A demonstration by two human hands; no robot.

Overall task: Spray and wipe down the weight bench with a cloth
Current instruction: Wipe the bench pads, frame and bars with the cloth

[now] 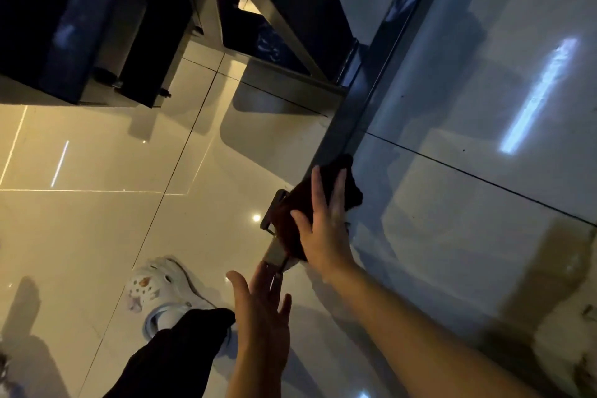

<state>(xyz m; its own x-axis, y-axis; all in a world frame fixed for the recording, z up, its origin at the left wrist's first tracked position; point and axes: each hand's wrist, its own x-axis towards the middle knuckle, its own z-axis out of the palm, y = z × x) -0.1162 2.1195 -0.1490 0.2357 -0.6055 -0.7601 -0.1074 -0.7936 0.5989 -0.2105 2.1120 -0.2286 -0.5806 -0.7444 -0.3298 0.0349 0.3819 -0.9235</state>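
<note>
At the lower centre of the frame, a dark crumpled cloth (318, 203) is pressed onto the grey metal bench frame (339, 126) by the flat-fingered right hand (323, 233), while the left hand (261, 317) is held open, fingers spread, holding nothing.

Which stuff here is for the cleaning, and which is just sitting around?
For the job:
- dark cloth, pressed down by the right hand
- metal bench frame under the cloth
- left hand, open, holding nothing

Just around:
- white clog
- black machine behind
- tiled floor
</note>
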